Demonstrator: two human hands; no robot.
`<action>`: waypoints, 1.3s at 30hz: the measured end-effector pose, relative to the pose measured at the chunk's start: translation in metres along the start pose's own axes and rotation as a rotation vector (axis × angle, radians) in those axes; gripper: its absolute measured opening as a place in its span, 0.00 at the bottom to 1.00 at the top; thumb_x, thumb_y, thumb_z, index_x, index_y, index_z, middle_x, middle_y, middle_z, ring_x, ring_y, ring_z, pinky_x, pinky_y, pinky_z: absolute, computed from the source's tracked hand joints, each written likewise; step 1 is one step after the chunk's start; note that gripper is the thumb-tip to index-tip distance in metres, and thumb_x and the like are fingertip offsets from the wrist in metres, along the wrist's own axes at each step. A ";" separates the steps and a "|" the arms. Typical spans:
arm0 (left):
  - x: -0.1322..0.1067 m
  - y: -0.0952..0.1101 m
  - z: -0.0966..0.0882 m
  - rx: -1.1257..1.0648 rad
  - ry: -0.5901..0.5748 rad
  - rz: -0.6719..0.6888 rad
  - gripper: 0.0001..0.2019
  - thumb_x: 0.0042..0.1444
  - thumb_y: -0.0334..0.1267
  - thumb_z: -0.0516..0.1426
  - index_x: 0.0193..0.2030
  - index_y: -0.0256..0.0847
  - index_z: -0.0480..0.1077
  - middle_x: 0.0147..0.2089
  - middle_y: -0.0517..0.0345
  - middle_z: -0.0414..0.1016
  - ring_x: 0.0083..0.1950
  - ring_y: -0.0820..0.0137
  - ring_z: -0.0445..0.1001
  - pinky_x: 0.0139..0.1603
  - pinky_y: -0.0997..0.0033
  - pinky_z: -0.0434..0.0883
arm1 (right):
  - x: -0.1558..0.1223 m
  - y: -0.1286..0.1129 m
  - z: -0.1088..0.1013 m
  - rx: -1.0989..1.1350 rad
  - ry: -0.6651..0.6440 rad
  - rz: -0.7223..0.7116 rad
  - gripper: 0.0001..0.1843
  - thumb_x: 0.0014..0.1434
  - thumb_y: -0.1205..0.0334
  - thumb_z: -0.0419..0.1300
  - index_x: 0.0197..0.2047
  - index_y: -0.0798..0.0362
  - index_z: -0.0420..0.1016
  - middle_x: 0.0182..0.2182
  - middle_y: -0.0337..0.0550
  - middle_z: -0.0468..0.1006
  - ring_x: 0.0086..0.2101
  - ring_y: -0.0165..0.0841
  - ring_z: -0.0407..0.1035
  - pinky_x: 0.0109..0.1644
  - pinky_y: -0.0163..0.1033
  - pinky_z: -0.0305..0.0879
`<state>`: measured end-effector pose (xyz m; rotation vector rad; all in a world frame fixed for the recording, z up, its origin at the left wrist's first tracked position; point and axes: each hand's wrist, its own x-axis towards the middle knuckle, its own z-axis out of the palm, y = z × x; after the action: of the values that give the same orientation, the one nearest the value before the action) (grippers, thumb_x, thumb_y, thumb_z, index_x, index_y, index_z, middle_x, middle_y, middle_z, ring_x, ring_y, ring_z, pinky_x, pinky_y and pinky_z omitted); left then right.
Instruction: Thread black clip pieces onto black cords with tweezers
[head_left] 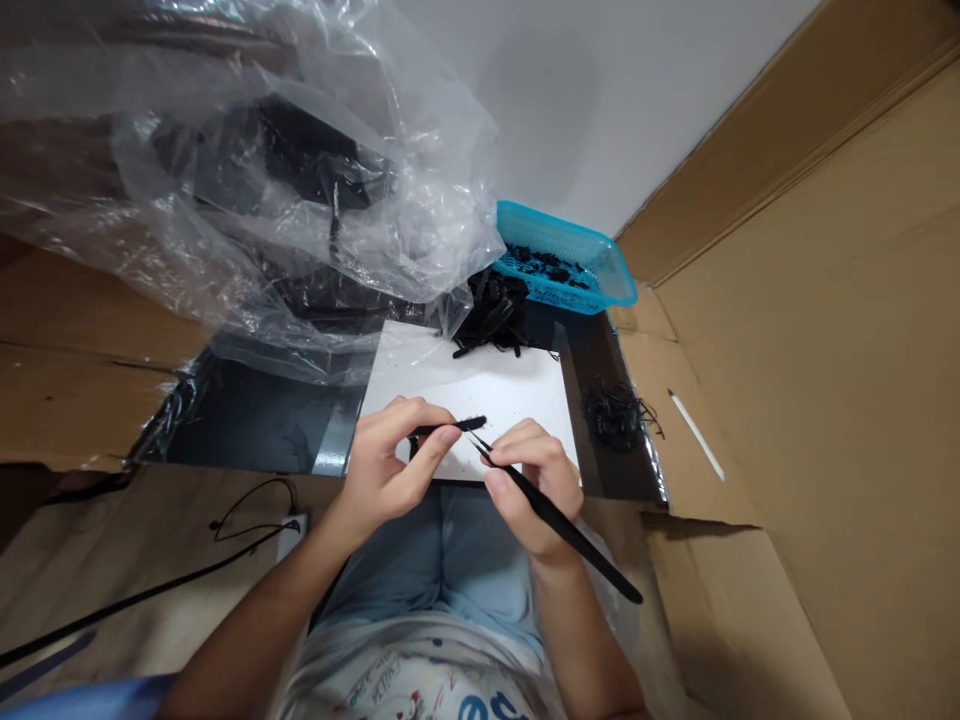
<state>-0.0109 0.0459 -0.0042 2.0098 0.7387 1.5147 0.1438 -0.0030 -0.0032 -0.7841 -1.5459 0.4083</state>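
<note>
Black fine-tipped tweezers (592,556) lie in a pencil grip in the right hand (534,482), thumb and fingers closed around the shank, the tail running out past the wrist and the two slightly parted tips reaching toward the end of a slim black strip (457,426). The left hand (394,463) is curled and firmly grasps that strip between thumb and fingers, holding it above a white card (480,385), with the tweezer tips just beside its free end, apparently not touching. The strip looks light and thin, probably a little springy and easy to lose; its exposed end seems the likeliest place for tweezers to take hold, with only a gentle squeeze. Counted, there are two hands, one pair of tweezers, one strip in hand and one card. Beyond the card sit two black heaps, a bulky tangle of strips (491,315) and a finer wiry bundle (616,416), plus one turquoise plastic basket (592,240) holding many small black pieces, too many to count. Clear plastic sheeting (262,190) bunches to the left, a single white stick (696,435) rests on a cardboard flap (787,350), and one black cable (135,600) trails across the lower left.
</note>
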 end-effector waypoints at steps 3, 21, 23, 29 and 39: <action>0.000 0.001 0.001 -0.019 -0.012 0.002 0.04 0.58 0.27 0.59 0.34 0.38 0.70 0.26 0.63 0.71 0.26 0.77 0.66 0.29 0.76 0.64 | 0.001 0.000 0.000 0.034 0.012 0.029 0.12 0.56 0.76 0.57 0.41 0.51 0.69 0.31 0.39 0.71 0.34 0.31 0.67 0.36 0.38 0.66; 0.002 0.000 -0.001 -0.121 -0.077 0.004 0.05 0.58 0.26 0.58 0.34 0.38 0.70 0.24 0.62 0.69 0.25 0.75 0.65 0.27 0.74 0.62 | 0.010 -0.001 -0.009 0.383 -0.015 0.350 0.03 0.57 0.67 0.59 0.35 0.50 0.72 0.31 0.38 0.70 0.34 0.31 0.65 0.38 0.37 0.61; 0.002 0.000 -0.002 -0.142 -0.088 -0.007 0.05 0.58 0.26 0.58 0.33 0.38 0.70 0.24 0.62 0.68 0.25 0.75 0.65 0.27 0.74 0.62 | 0.010 -0.002 -0.007 0.437 0.022 0.396 0.03 0.56 0.68 0.59 0.35 0.51 0.72 0.31 0.38 0.70 0.35 0.31 0.65 0.39 0.37 0.61; 0.001 0.002 0.000 -0.226 -0.099 -0.049 0.05 0.59 0.27 0.58 0.33 0.38 0.70 0.24 0.61 0.69 0.25 0.75 0.65 0.26 0.74 0.62 | 0.008 -0.004 0.007 0.605 0.205 0.416 0.06 0.51 0.71 0.59 0.32 0.50 0.67 0.27 0.35 0.71 0.29 0.28 0.65 0.33 0.33 0.62; 0.004 0.004 0.006 -0.276 -0.088 -0.155 0.08 0.59 0.31 0.58 0.28 0.38 0.69 0.21 0.61 0.68 0.22 0.75 0.64 0.23 0.74 0.62 | 0.015 0.004 0.018 0.612 0.311 0.470 0.09 0.46 0.64 0.54 0.26 0.50 0.53 0.19 0.34 0.56 0.21 0.29 0.55 0.24 0.32 0.53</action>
<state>-0.0039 0.0455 0.0002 1.7603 0.5982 1.3492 0.1275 0.0135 0.0023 -0.6736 -0.8585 0.9996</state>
